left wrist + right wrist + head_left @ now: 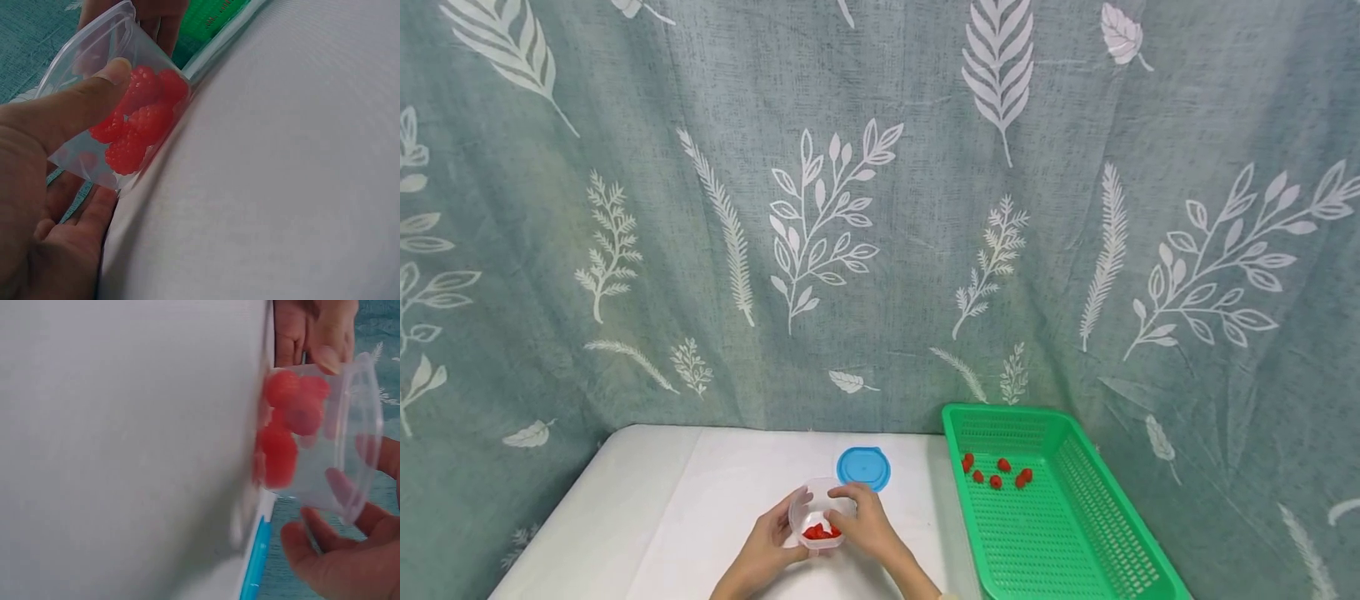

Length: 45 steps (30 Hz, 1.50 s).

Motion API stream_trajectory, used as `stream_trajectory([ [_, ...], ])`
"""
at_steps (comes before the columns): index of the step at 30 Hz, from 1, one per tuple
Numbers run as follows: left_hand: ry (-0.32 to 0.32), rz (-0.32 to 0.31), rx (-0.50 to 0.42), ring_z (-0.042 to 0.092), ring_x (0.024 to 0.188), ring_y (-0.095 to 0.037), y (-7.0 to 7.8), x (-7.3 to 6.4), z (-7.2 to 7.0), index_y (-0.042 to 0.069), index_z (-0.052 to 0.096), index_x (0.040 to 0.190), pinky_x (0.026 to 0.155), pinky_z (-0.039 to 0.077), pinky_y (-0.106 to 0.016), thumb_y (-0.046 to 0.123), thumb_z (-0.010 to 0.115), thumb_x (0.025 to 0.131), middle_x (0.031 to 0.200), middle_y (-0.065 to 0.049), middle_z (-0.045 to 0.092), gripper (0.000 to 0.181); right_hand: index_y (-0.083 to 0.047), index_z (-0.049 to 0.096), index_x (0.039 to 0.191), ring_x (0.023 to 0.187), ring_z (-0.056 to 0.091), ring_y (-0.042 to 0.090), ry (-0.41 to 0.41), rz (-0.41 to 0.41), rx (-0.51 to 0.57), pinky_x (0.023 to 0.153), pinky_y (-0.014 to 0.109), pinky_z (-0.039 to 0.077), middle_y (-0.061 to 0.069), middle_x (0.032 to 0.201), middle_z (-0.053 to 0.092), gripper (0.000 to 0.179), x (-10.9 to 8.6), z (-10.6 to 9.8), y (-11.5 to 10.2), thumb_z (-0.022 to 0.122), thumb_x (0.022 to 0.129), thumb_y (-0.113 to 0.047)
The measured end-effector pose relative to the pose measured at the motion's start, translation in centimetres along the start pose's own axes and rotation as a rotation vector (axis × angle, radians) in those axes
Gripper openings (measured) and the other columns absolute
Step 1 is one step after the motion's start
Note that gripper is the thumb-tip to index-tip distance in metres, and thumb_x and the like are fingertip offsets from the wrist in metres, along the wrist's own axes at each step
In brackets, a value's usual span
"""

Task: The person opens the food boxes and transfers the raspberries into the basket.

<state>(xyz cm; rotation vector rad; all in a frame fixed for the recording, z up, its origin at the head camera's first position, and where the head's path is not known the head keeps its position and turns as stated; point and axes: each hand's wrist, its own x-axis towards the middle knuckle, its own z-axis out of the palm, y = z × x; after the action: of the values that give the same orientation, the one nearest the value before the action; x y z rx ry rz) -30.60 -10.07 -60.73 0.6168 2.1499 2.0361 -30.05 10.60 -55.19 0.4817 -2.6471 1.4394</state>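
A clear plastic tub (pixel 802 510) stands on the white-covered table, with several red raspberries (pixel 140 119) gathered at its bottom. My left hand (pixel 765 546) grips the tub from the left, thumb pressed on the near wall and fingers around the far side. At the tub's right side, my right hand (pixel 868 525) reaches over the rim. In the right wrist view its fingers (pixel 378 515) are spread and bent at the mouth of the tub, some showing through the clear wall, with no raspberry between them.
A round blue lid (pixel 863 468) lies just behind the tub. To the right stands a green perforated basket (pixel 1030 542) with several raspberries (pixel 996 482) near its far left corner. A leaf-patterned curtain (pixel 880 250) hangs behind and beside the table.
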Motion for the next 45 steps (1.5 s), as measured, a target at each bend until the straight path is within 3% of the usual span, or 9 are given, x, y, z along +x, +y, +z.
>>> stream_trajectory([
  [7,-0.017,0.023,-0.01,0.032,0.148,-0.044,0.4,0.7,0.0,-0.003,0.03,0.156,0.12,0.034,-0.037,0.006,0.085,0.08,0.155,-0.028,0.041,0.095,0.0,0.073,0.106,0.102,0.07,0.028,-0.033,0.05,0.101,0.081,0.037,0.063,0.014,0.112,0.073,0.019,1.4,0.6,0.1,0.073,0.091,-0.011],
  [11,-0.042,0.023,-0.02,0.03,0.149,-0.044,0.3,0.8,0.2,-0.004,0.028,0.157,0.119,0.035,-0.033,0.005,0.084,0.081,0.157,-0.029,0.039,0.095,0.003,0.073,0.1,0.08,0.062,0.015,-0.044,0.074,0.027,0.064,0.022,0.054,0.012,0.098,0.072,0.019,1.6,0.5,-0.3,0.079,0.085,-0.008],
  [17,-0.037,0.012,-0.024,0.031,0.148,-0.046,0.0,0.4,0.6,-0.005,0.028,0.157,0.115,0.039,-0.023,0.006,0.083,0.081,0.156,-0.03,0.039,0.094,0.004,0.075,0.088,0.058,0.044,0.008,-0.1,0.115,-0.083,0.048,0.019,0.041,0.005,0.073,0.065,0.02,1.9,0.5,-0.9,0.085,0.079,-0.009],
  [21,-0.047,0.025,-0.029,0.03,0.148,-0.046,-0.3,0.3,0.5,-0.004,0.028,0.157,0.112,0.039,-0.014,0.006,0.082,0.083,0.157,-0.03,0.037,0.092,0.0,0.076,0.076,0.057,0.045,0.006,-0.131,0.074,-0.185,0.047,0.018,0.041,0.001,0.065,0.066,0.017,2.1,0.5,-1.1,0.086,0.079,-0.013],
  [24,-0.049,0.035,-0.023,0.031,0.147,-0.048,-0.2,0.2,0.4,-0.005,0.028,0.157,0.113,0.039,-0.016,0.004,0.081,0.082,0.156,-0.032,0.037,0.092,-0.002,0.076,0.07,0.057,0.045,0.004,-0.156,0.053,-0.223,0.047,0.018,0.04,-0.003,0.063,0.065,0.022,2.0,0.4,-1.4,0.087,0.08,-0.02],
  [29,-0.037,0.005,-0.021,0.031,0.147,-0.049,0.1,-0.1,0.2,-0.003,0.028,0.157,0.116,0.04,-0.025,0.004,0.083,0.081,0.156,-0.031,0.038,0.094,-0.006,0.076,0.066,0.054,0.04,0.003,-0.2,0.033,-0.219,0.044,0.017,0.033,-0.01,0.056,0.058,0.024,2.0,0.3,-1.7,0.092,0.074,-0.022],
  [34,-0.044,-0.008,-0.021,0.029,0.148,-0.049,0.3,-0.1,0.2,-0.001,0.028,0.158,0.116,0.04,-0.023,0.005,0.082,0.082,0.157,-0.029,0.038,0.094,-0.005,0.073,0.064,0.048,0.035,0.0,-0.242,0.004,-0.176,0.041,0.013,0.028,-0.01,0.052,0.055,0.021,2.2,0.1,-1.8,0.092,0.071,-0.013],
  [40,-0.056,-0.005,-0.036,0.029,0.148,-0.049,0.1,-0.2,0.0,-0.002,0.027,0.158,0.117,0.039,-0.025,0.004,0.08,0.082,0.157,-0.031,0.036,0.093,-0.006,0.072,0.068,0.067,0.042,0.004,-0.241,-0.013,-0.162,0.051,0.014,0.036,0.002,0.076,0.06,0.022,2.2,0.1,-1.4,0.092,0.071,-0.014],
  [45,-0.046,-0.024,-0.031,0.029,0.148,-0.048,0.0,-0.3,-0.1,-0.001,0.028,0.158,0.115,0.039,-0.019,0.007,0.083,0.081,0.157,-0.03,0.037,0.094,-0.005,0.072,0.074,0.072,0.046,0.01,-0.245,0.055,-0.187,0.049,0.019,0.042,0.005,0.089,0.054,0.024,2.1,0.4,-1.3,0.086,0.081,-0.022],
])
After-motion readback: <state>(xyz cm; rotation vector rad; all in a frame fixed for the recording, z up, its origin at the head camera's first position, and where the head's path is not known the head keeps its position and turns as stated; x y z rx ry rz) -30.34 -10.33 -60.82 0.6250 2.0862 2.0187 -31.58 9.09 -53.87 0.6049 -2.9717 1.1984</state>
